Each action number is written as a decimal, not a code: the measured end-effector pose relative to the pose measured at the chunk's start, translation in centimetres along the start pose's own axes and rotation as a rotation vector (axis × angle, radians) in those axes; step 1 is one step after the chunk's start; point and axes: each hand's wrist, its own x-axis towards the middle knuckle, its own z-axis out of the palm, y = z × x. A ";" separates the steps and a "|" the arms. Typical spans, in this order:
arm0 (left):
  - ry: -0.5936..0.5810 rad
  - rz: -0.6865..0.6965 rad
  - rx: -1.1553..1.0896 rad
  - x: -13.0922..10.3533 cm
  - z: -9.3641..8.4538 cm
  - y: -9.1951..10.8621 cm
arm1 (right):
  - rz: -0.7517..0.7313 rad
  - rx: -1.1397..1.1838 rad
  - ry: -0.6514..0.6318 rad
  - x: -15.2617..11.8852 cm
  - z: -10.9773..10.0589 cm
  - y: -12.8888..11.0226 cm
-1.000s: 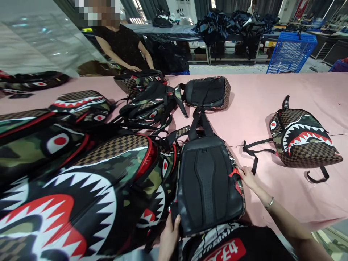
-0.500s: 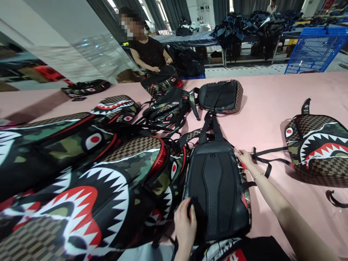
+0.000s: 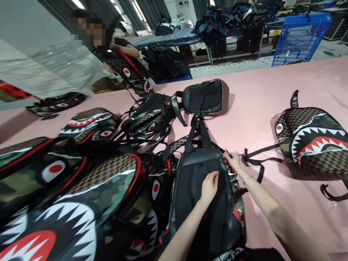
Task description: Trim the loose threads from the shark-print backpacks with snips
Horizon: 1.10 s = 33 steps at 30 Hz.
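Note:
A backpack (image 3: 206, 217) lies face down in front of me, its black padded back panel up and its straps running away from me. My left hand (image 3: 209, 185) rests on the middle of that panel with its fingers curled in. My right hand (image 3: 234, 162) is at the pack's upper right edge beside the red trim, closed around a small thin metal tool (image 3: 227, 153) whose tip pokes out toward the straps. A silver bracelet sits on that wrist.
Shark-mouth camo backpacks (image 3: 89, 203) are heaped at my left on the pink table (image 3: 261, 98). One more (image 3: 310, 141) lies at the right, another face down (image 3: 206, 97) beyond. A person (image 3: 119, 58) across the table lifts a pack. A blue crate (image 3: 299, 34) stands behind.
My left hand left the pack's near edge and slid up onto the middle of the back panel. My right hand crept up along the right edge. The person opposite raised a backpack.

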 end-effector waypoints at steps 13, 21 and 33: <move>-0.125 -0.100 0.307 11.6 4.2 1.4 | -0.072 -0.056 -0.032 1.0 0.1 -0.4; -0.117 -0.203 0.304 11.7 4.0 0.4 | -0.144 -0.262 -0.041 -0.5 -1.3 0.7; -0.103 -0.232 0.213 12.0 4.1 -0.1 | -0.354 -0.496 -0.206 -0.6 -3.4 0.1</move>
